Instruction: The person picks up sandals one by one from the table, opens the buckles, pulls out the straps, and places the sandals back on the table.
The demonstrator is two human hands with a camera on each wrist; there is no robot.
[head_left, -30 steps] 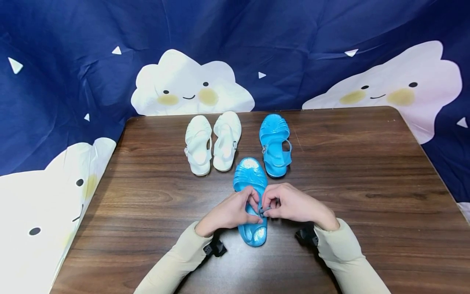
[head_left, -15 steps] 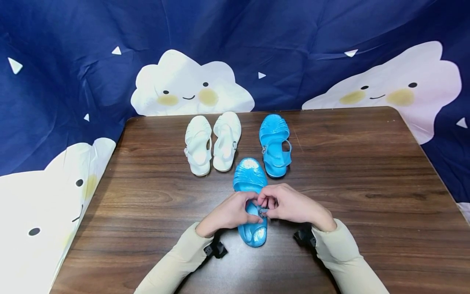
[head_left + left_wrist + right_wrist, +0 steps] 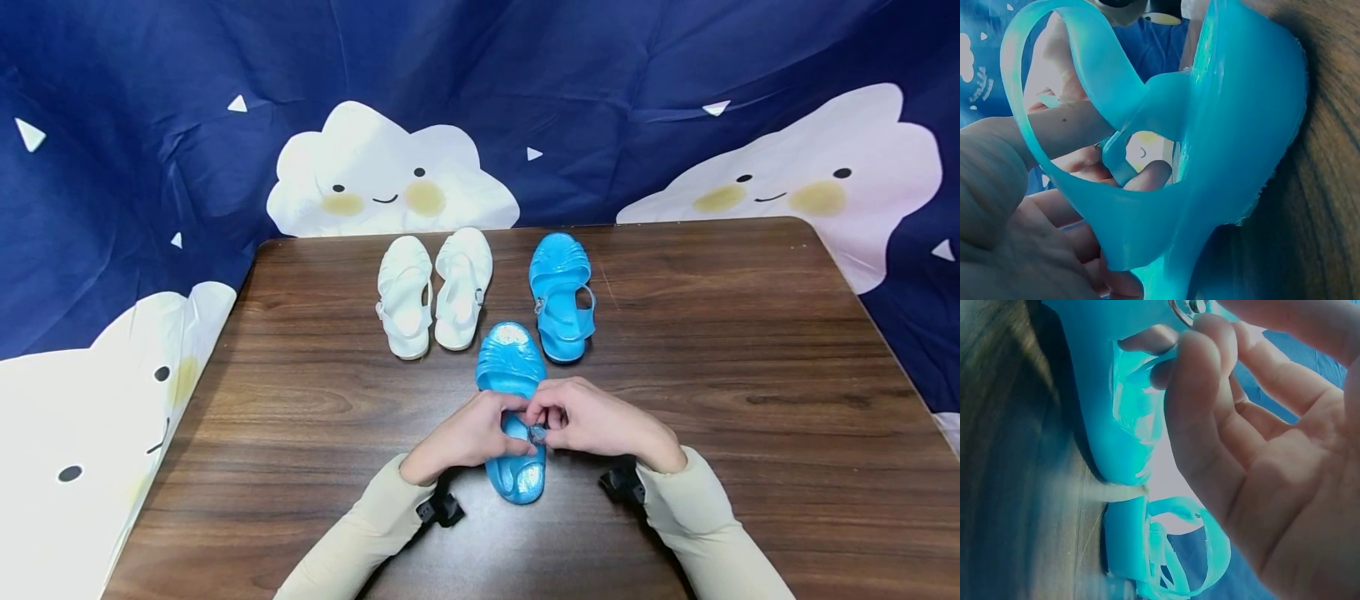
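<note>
A glossy blue sandal point(image 3: 512, 354) lies near the table's middle, toe pointing away. My left hand point(image 3: 476, 429) reaches over its heel half from the left, thumb and fingers holding the strap at the buckle side. In the left wrist view, the looped ankle strap point(image 3: 1015, 81) crosses over that hand, with one finger passing behind it. My right hand point(image 3: 600, 417), coming from the right, pinches the strap end at the metal buckle point(image 3: 537, 433). The right wrist view shows the buckle point(image 3: 1196, 306) at the top, beside the bent fingertips, which partly hide the strap point(image 3: 1154, 365).
A second blue sandal point(image 3: 561, 258) stands upright behind, slightly right. Two white sandals point(image 3: 405, 258) sit side by side at the back left. The wooden table point(image 3: 750, 375) ends at a blue curtain point(image 3: 570, 75) with clouds. Black cameras point(image 3: 441, 507) hang at both wrists.
My right hand has shifted slightly left, its fingertips now meeting the left fingers over the strap. The left index finger has come down a little. The sandals have stayed in place.
</note>
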